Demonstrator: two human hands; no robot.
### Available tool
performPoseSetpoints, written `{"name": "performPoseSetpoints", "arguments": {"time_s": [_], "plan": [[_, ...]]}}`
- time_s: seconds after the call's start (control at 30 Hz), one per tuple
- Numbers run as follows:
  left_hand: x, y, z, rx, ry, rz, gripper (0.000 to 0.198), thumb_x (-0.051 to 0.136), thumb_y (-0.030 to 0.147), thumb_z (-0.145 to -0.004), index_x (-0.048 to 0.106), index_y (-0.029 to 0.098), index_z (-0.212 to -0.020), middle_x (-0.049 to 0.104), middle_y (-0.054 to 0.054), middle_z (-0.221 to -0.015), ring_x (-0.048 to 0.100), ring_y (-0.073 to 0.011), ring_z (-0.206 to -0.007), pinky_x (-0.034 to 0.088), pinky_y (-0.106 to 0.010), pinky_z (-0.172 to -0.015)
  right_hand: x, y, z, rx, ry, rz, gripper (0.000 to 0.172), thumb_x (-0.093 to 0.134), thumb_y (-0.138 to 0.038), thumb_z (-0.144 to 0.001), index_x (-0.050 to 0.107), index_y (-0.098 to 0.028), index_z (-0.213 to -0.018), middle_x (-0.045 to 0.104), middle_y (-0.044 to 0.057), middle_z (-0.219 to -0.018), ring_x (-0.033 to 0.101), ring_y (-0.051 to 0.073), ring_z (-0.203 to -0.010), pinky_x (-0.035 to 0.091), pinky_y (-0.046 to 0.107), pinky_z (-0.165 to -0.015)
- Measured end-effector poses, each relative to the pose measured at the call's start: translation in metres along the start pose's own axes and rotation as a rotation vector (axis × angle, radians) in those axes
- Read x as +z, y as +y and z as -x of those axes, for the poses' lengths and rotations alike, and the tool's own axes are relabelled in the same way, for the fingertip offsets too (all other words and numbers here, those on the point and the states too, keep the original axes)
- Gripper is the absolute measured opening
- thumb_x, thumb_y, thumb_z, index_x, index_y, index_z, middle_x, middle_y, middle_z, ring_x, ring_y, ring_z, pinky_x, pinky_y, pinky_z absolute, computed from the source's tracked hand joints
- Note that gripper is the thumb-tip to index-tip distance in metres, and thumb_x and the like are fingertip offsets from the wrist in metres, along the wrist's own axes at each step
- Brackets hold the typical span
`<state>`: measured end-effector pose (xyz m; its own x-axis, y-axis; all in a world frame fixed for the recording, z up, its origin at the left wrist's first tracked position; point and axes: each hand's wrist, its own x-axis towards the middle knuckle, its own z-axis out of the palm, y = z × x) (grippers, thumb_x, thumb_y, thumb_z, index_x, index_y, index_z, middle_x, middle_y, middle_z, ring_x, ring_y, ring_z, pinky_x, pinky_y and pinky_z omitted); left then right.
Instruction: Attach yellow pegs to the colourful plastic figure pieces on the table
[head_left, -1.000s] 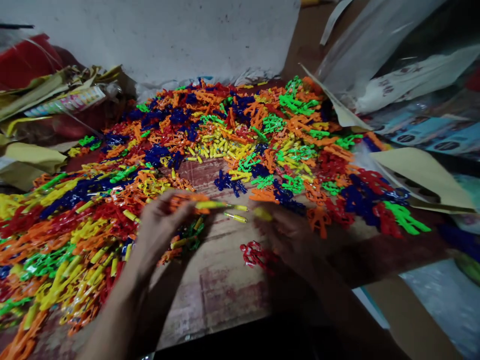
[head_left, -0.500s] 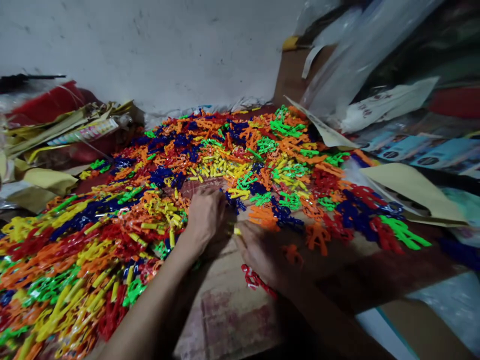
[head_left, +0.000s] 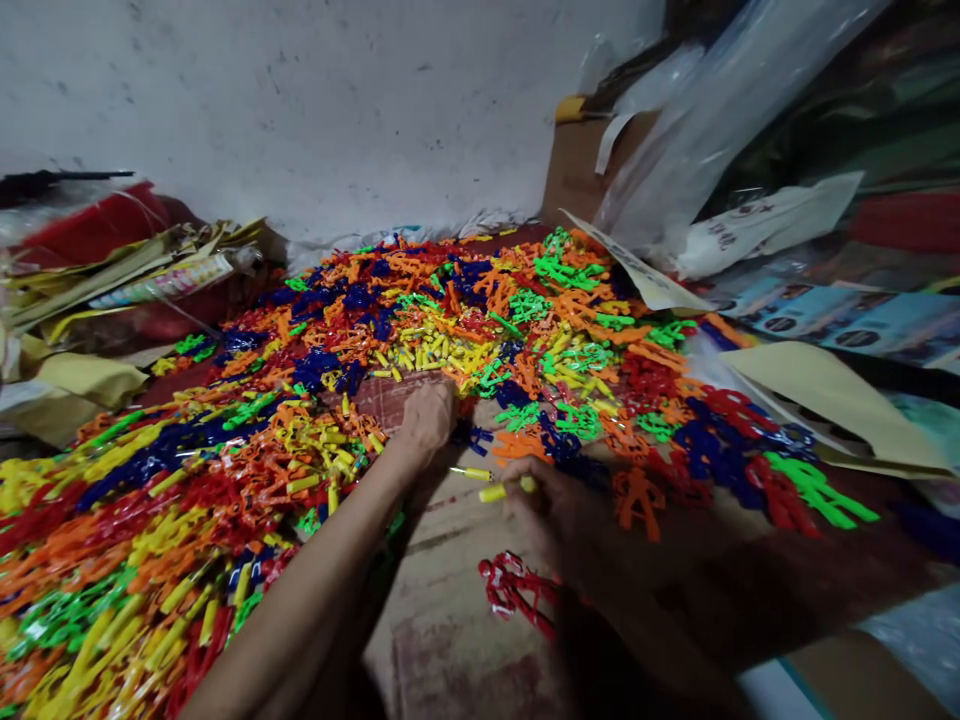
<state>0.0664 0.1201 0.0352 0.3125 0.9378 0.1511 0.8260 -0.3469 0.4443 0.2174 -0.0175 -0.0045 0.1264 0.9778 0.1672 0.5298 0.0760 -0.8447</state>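
The right hand [head_left: 551, 505] has its fingers clamped on a yellow tube [head_left: 493, 493] above the desk [head_left: 442, 560]; a loose pinch could drop it. The left hand's [head_left: 431, 412] fingers are hidden, state unclear; brushing the heap [head_left: 424, 352] could scatter pieces. Room opens bodyward, left of the red figure [head_left: 514, 585].

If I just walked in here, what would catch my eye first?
Probably the sprawling heap of red, orange, yellow, green and blue plastic figures, spread across the left and back of the work surface toward a pale wall. Next, at the centre, the right hand pinching a yellow tube, with the left hand by the heap's front edge. Below them lies a lone red figure.
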Motion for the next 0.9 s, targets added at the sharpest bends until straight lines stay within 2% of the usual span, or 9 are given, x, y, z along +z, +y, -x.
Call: {"name": "performPoseSetpoints", "arguments": {"time_s": [0.07, 0.13, 0.23, 0.33, 0.47, 0.6, 0.7, 0.8, 0.9], "plan": [[-0.014, -0.002, 0.013, -0.053, -0.001, 0.248, 0.013, 0.058, 0.023, -0.086, 0.064, 0.015, -0.094, 0.067, -0.007, -0.078, 0.067, -0.0203, -0.075, 0.051, -0.029, -0.072, -0.008, -0.006, -0.001, 0.069, 0.037, -0.218, 0.025, 0.054, -0.042, -0.088, 0.067, -0.021, -0.082, 0.063, -0.001, -0.061, 0.043, 0.011, -0.044, 0.032, 0.024, -0.045], [-0.026, -0.001, 0.032, -0.131, -0.03, 0.62, 0.019, 0.057, 0.022, -0.085, 0.06, 0.015, -0.101, 0.066, -0.005, -0.076, 0.066, -0.0175, -0.068, 0.053, -0.028, -0.068, -0.008, -0.016, -0.002, 0.108, 0.057, -0.421, 0.032, 0.058, -0.049, -0.086, 0.069, -0.02, -0.092, 0.064, 0.0, -0.067, 0.04, 0.01, -0.045, 0.031, 0.024, -0.044], [-0.032, 0.003, 0.063, -0.302, -0.058, 1.258, 0.029, 0.061, 0.014, -0.076, 0.054, 0.017, -0.103, 0.066, -0.002, -0.075, 0.069, -0.0179, -0.064, 0.058, -0.031, -0.067, 0.004, -0.028, 0.001, 0.152, 0.045, -0.628, 0.036, 0.064, -0.052, -0.082, 0.069, -0.018, -0.094, 0.062, 0.0, -0.068, 0.037, 0.008, -0.046, 0.029, 0.023, -0.043], [-0.029, 0.007, 0.088, -0.496, -0.009, 1.682, 0.028, 0.065, 0.004, -0.072, 0.053, 0.016, -0.095, 0.067, -0.003, -0.076, 0.073, -0.0207, -0.07, 0.061, -0.033, -0.071, 0.023, -0.028, 0.01, 0.177, 0.097, -0.727, 0.036, 0.069, -0.053, -0.079, 0.068, -0.018, -0.09, 0.059, -0.001, -0.065, 0.034, 0.007, -0.046, 0.026, 0.022, -0.042], [-0.021, 0.012, 0.106, -0.649, 0.032, 1.828, 0.006, 0.057, 0.006, -0.088, 0.057, 0.01, -0.092, 0.071, -0.012, -0.085, 0.074, -0.0207, -0.072, 0.062, -0.03, -0.067, 0.036, -0.019, 0.015, 0.146, 0.12, -0.707, 0.034, 0.072, -0.05, -0.078, 0.071, -0.019, -0.092, 0.061, -0.002, -0.064, 0.032, 0.007, -0.044, 0.026, 0.023, -0.042], [-0.013, 0.019, 0.112, -0.718, 0.068, 1.884, 0.009, 0.052, 0.003, -0.093, 0.06, 0.008, -0.09, 0.073, -0.012, -0.084, 0.073, -0.0181, -0.071, 0.062, -0.026, -0.066, 0.037, -0.017, 0.015, 0.121, 0.074, -0.664, 0.029, 0.072, -0.046, -0.078, 0.071, -0.02, -0.092, 0.062, -0.003, -0.064, 0.035, 0.008, -0.045, 0.031, 0.024, -0.043], [-0.006, 0.024, 0.115, -0.752, 0.03, 1.917, 0.013, 0.052, 0.002, -0.093, 0.06, 0.008, -0.085, 0.073, -0.012, -0.082, 0.073, -0.0173, -0.068, 0.062, -0.025, -0.064, 0.037, -0.02, 0.018, 0.134, 0.062, -0.738, 0.025, 0.071, -0.044, -0.081, 0.067, -0.021, -0.09, 0.059, -0.004, -0.061, 0.034, 0.008, -0.044, 0.028, 0.022, -0.042], [-0.002, 0.027, 0.117, -0.822, -0.002, 1.962, 0.014, 0.051, 0.004, -0.094, 0.06, 0.007, -0.085, 0.072, -0.012, -0.082, 0.073, -0.0171, -0.067, 0.061, -0.025, -0.064, 0.037, -0.022, 0.023, 0.101, 0.122, -0.672, 0.024, 0.073, -0.042, -0.08, 0.064, -0.021, -0.088, 0.059, -0.004, -0.064, 0.039, 0.008, -0.047, 0.031, 0.022, -0.043], [-0.003, 0.028, 0.116, -0.839, -0.009, 2.009, 0.014, 0.05, 0.007, -0.096, 0.062, 0.006, -0.091, 0.072, -0.013, -0.084, 0.073, -0.0174, -0.071, 0.062, -0.025, -0.069, 0.037, -0.021, 0.025, 0.084, 0.176, -0.646, 0.025, 0.073, -0.042, -0.08, 0.064, -0.021, -0.09, 0.065, -0.001, -0.073, 0.043, 0.008, -0.049, 0.035, 0.022, -0.044]]}}
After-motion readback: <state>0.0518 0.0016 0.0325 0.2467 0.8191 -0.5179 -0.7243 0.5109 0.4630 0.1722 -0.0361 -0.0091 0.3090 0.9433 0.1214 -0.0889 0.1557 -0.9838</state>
